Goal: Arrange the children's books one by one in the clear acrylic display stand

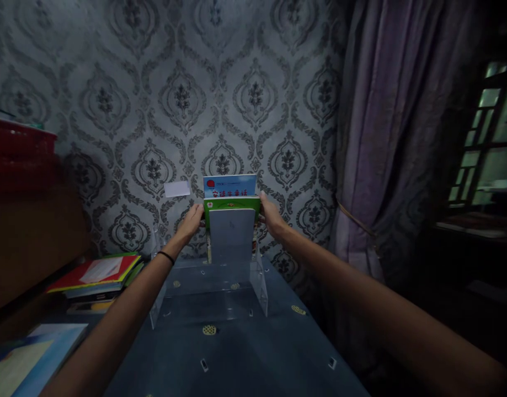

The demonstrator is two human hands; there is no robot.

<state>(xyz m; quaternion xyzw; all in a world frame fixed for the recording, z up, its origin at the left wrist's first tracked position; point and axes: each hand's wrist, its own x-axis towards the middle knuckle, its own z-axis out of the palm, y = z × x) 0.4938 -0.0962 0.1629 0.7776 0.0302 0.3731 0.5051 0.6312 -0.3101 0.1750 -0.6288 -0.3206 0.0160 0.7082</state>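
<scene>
A green-covered book (245,203) stands upright near the back of the table, held by its two side edges. My left hand (192,219) is on its left edge and my right hand (271,215) on its right, fingers mostly hidden behind. Behind it rises a taller blue book (240,184) with red characters on its cover. A plain pale grey board (231,236) stands in front and hides most of the green cover. Below and around these is a clear plastic rack (259,286) with see-through side panels.
On the left lie a pile of books and folders with a red and yellow one (81,274) on top, and a blue book (50,353) nearer me. A red bin (21,151) sits on a brown box (33,237). A purple curtain (367,138) hangs right of the dark blue table (253,358).
</scene>
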